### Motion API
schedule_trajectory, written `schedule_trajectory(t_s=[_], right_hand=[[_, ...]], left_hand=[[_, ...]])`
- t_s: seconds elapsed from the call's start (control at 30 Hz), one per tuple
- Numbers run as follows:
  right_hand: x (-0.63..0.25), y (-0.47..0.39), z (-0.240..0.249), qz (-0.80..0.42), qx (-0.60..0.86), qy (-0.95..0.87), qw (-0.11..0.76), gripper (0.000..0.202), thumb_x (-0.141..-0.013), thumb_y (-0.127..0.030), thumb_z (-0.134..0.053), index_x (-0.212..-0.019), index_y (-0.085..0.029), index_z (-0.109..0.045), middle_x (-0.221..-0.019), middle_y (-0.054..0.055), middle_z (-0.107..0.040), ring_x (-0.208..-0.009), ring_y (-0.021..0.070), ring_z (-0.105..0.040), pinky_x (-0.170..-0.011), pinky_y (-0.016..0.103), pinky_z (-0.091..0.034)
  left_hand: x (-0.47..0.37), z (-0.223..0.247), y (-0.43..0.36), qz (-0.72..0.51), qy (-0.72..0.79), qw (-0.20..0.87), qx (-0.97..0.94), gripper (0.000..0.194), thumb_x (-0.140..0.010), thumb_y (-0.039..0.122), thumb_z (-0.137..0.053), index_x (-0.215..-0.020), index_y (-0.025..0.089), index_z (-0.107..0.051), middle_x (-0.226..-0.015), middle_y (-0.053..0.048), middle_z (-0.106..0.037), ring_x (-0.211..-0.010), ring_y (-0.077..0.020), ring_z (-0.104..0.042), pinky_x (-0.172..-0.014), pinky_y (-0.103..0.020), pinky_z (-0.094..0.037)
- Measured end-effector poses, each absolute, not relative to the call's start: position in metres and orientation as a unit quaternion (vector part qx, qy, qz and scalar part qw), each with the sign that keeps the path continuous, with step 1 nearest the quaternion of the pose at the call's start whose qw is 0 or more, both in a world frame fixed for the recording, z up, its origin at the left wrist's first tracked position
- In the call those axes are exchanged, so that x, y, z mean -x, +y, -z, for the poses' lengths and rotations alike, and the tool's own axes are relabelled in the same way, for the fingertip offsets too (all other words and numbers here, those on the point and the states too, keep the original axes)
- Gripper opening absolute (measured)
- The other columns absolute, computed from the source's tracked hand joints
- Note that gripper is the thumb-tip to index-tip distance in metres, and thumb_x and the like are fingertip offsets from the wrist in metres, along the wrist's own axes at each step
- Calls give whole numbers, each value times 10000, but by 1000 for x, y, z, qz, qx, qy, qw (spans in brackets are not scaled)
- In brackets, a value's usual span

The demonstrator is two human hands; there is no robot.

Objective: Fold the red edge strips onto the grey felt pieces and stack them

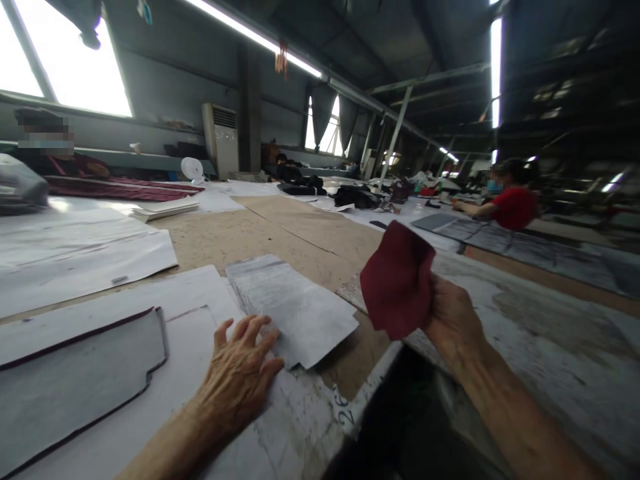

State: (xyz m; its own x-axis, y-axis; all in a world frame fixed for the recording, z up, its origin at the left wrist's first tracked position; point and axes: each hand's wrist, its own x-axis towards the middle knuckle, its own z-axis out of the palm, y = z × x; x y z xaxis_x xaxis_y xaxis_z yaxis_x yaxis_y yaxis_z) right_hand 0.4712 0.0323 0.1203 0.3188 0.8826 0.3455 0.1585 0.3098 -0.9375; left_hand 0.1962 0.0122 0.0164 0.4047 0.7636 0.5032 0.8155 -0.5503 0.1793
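Observation:
My right hand [453, 317] is closed on a dark red piece of fabric [395, 283], raised above the table's near edge. The fabric is bent over and hangs to the left of the fingers. With fingers spread, my left hand [245, 363] rests at the near left corner of a stack of pale grey cut pieces [295, 303]. At the far left, a larger grey panel with dark edges [85, 373] lies on white paper [193, 347].
Brown board [210, 240] covers the table's middle. More white sheets [90, 247] lie at the left. A small white fan [193, 170] stands farther back. A person in red [515, 200] works at the right, another person [50, 160] at the left. Below the near edge is a dark gap [400, 413].

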Motion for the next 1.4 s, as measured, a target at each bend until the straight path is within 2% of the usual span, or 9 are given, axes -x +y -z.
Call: schedule_trajectory(t_s=[0.1, 0.27, 0.43, 0.6, 0.77, 0.9, 1.03, 1.17, 1.4], right_hand=[[-432, -6, -114, -247, 530, -531, 613, 242, -762, -424, -512, -694, -192, -508, -549, -22, -489, -457, 103, -418, -437, 233, -336], [-333, -52, -69, -113, 440, -717, 529, 171, -809, -254, -430, -658, -195, -483, -621, 11, -516, -593, 139, -490, -551, 276, -361], [-260, -69, 0, -49, 359, -802, 475, 149, -785, -192, -434, -640, -214, -409, -545, 1, -468, -522, 157, -475, -460, 281, -298], [-240, -85, 23, -111, 298, -864, 390, 143, -697, -76, -455, -645, -208, -432, -570, 8, -493, -536, 164, -475, -478, 281, -321], [-258, -61, -20, -177, 199, -900, 345, 168, -770, -86, -416, -746, -194, -542, -682, 29, -557, -667, 163, -505, -566, 271, -401], [-251, -21, -43, -115, 229, -941, 219, 216, -734, -86, -550, -924, -175, -603, -894, 53, -621, -866, 207, -510, -748, 334, -426], [-234, 0, -43, -89, 219, -962, 140, 236, -689, -136, -645, -922, -171, -636, -876, 67, -623, -857, 222, -519, -760, 369, -416], [-232, 4, -45, -85, 219, -963, 130, 224, -678, -172, -674, -901, -176, -649, -847, 65, -613, -823, 215, -516, -748, 382, -400], [-242, 17, -36, -182, 209, -939, 201, 210, -670, -80, -658, -850, -188, -649, -825, 33, -585, -833, 167, -510, -731, 293, -419]], left_hand=[[-190, -17, 12, 347, -472, -32, 810, 291, -822, 374, -458, -1039, 239, -597, -1169, -78, -537, -1045, -270, -497, -922, -488, -343], [-153, -25, -3, 440, -533, -358, 627, 523, -825, 576, -318, -910, 184, -653, -910, -71, -661, -861, -240, -600, -757, -356, -487], [-102, -42, -45, 445, -629, -477, 423, 734, -766, 685, -221, -904, 107, -652, -844, -123, -685, -791, -257, -626, -688, -375, -508], [-79, -45, -88, 375, -695, -250, 560, 349, -656, 416, -593, -919, 195, -652, -1020, -70, -631, -940, -257, -568, -864, -420, -434], [-82, -30, -123, 314, -613, -40, 724, 281, -724, 146, -516, -977, 226, -607, -950, -59, -597, -874, -209, -539, -773, -392, -453], [-85, -26, -129, 317, -585, -3, 747, 227, -782, 110, -474, -951, 209, -588, -864, -47, -587, -770, -174, -523, -691, -351, -449], [-80, -30, -113, 311, -613, 23, 726, 256, -779, 174, -539, -1034, 191, -553, -977, -67, -576, -873, -206, -515, -758, -396, -441], [-75, -30, -96, 235, -656, -34, 717, 250, -767, 221, -574, -1016, 192, -571, -937, -58, -586, -876, -225, -504, -780, -443, -425], [-73, -21, -92, 335, -601, -13, 726, 169, -811, 142, -496, -925, 195, -608, -813, -35, -566, -759, -171, -478, -697, -372, -428]])
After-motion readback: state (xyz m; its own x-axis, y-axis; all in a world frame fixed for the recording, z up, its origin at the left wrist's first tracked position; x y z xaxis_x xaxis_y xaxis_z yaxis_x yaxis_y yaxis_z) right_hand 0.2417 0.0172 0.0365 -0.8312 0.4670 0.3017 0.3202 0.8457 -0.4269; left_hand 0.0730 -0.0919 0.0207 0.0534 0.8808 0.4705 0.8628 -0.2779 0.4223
